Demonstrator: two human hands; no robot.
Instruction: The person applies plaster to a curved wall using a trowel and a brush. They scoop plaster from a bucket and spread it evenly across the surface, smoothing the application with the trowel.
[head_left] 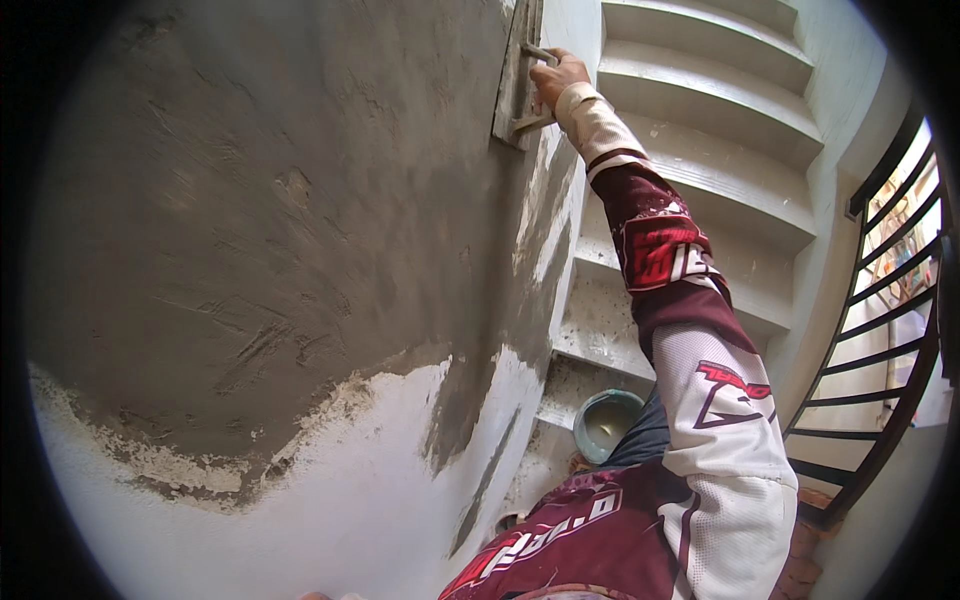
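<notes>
My right hand (562,78) is stretched up and forward, its fingers wrapped round the handle of a plastering float (512,92). The float's long flat face lies against the wall's right edge, beside the stairs. Wet grey plaster (330,190) covers much of the wall, with rough ridges and streaks in it. Its lower border is ragged, over a white wall surface (370,500). At the bottom edge a skin-toned sliver (315,596) shows, perhaps part of my left hand; its fingers cannot be made out.
White stairs (700,150) climb along the wall's right side, spotted with splashes. A bucket (608,425) with cloudy liquid stands on a lower step beside my leg. A dark metal railing (850,400) curves along the right.
</notes>
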